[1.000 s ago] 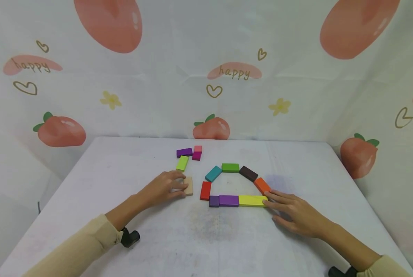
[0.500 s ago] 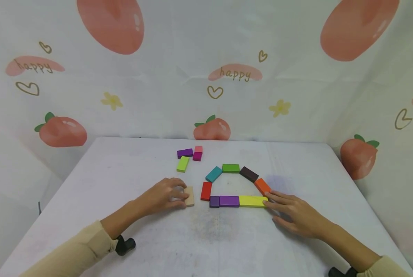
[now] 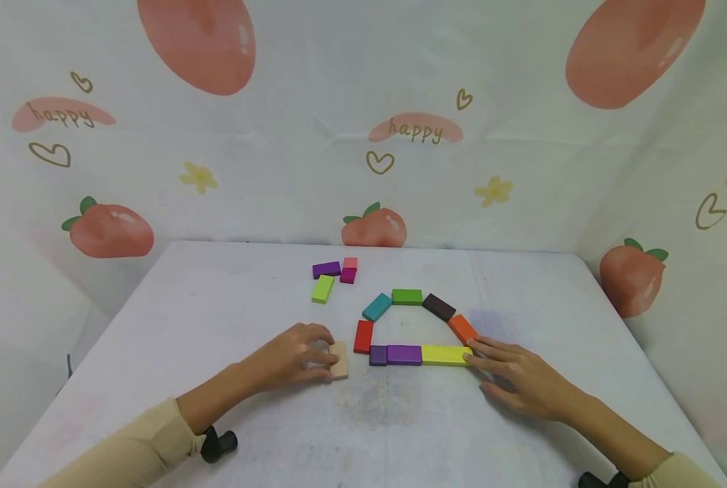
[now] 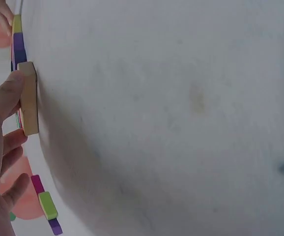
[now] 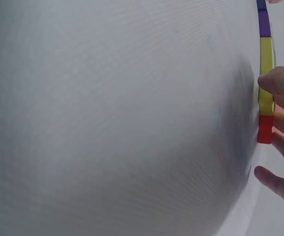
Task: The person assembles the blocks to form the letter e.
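In the head view my left hand (image 3: pixel 290 359) pinches a beige wooden block (image 3: pixel 340 362), standing left of a ring of coloured blocks. The left wrist view shows the thumb at one end of this beige block (image 4: pixel 29 101) and a finger at the other. My right hand (image 3: pixel 515 381) has extended fingers at the ring's right corner, touching the yellow block (image 3: pixel 441 356) beside the orange block (image 3: pixel 461 329). Along the ring lie a purple block (image 3: pixel 404 355), a dark purple block (image 3: pixel 378 356), a red block (image 3: pixel 363 337), a teal block (image 3: pixel 377 307), a green block (image 3: pixel 407 297) and a dark brown block (image 3: pixel 439 307).
Behind the left hand lie loose blocks: lime (image 3: pixel 322 289), purple (image 3: pixel 326 270), magenta (image 3: pixel 347 276) and pink (image 3: pixel 350 263). The white table (image 3: pixel 229 285) ends at a printed cloth backdrop (image 3: pixel 278 183).
My left hand has slid the beige block toward me and slightly right, away from the lime block. The right hand stays at the yellow block.
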Tool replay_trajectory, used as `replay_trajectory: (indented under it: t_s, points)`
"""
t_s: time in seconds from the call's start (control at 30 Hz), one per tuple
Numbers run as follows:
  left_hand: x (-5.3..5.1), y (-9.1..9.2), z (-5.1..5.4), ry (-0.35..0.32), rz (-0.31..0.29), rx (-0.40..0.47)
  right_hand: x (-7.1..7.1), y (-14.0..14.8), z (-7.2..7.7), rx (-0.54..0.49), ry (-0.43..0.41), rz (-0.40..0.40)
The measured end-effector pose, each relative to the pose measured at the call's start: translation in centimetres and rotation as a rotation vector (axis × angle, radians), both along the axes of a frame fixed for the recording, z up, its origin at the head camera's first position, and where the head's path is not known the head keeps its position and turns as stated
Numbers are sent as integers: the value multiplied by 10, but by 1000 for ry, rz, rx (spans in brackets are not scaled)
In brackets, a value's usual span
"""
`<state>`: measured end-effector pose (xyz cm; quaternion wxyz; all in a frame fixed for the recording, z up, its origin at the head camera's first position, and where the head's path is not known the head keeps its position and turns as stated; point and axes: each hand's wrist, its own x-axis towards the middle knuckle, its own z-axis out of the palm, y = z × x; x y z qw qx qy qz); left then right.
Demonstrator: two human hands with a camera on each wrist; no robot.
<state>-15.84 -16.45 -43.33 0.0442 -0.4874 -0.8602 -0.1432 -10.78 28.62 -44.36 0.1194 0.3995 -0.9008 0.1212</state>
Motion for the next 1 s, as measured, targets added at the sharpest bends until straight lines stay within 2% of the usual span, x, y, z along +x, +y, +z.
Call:
replay_trajectory:
  t_s: [0.2, 0.47, 0.77, 1.0]
  points:
    - [7, 4, 0, 19, -26, 6, 0, 0, -1, -2, 4, 1]
    - [15, 13, 0, 61, -101, 0, 0, 0, -1, -3, 7, 2]
    - [17, 22, 1, 34, -97, -26, 0, 0, -1, -11, 9, 2]
    - [19, 26, 0, 49, -103, -7, 1, 0, -1, -21, 13, 6]
